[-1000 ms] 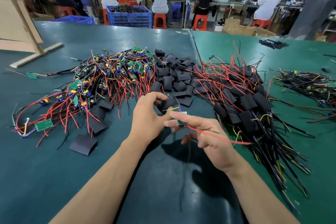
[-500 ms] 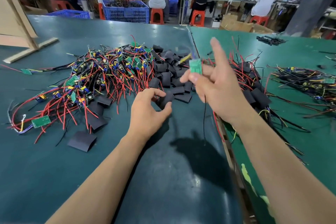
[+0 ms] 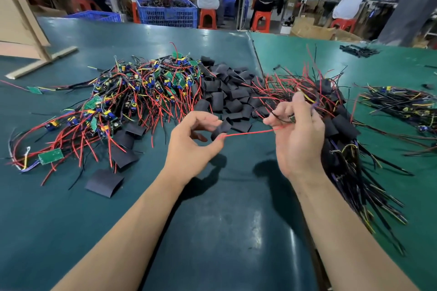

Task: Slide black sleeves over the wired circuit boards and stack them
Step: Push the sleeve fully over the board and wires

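My left hand point(image 3: 194, 139) pinches a black sleeve point(image 3: 221, 129) between thumb and fingers above the table. My right hand point(image 3: 298, 134) grips a small wired circuit board point(image 3: 292, 118), mostly hidden by the fingers. Its red wire point(image 3: 248, 133) stretches left to the sleeve's mouth at my left thumb. A heap of bare boards with red, black and yellow wires point(image 3: 132, 99) lies at the left. Loose black sleeves point(image 3: 227, 92) are piled in the middle. Sleeved boards point(image 3: 340, 130) with trailing wires are stacked just right of my right hand.
A flat sleeve point(image 3: 104, 183) and a loose green board point(image 3: 50, 156) lie near left. Another wire bundle point(image 3: 402, 104) sits far right. A seam point(image 3: 256, 54) divides the two green tables. A wooden stand point(image 3: 35, 38) is back left. People on red stools and blue crates are behind.
My right hand came down from its raised position with the board, to the level of my left hand. The red wire now runs across to the sleeve in my left hand.
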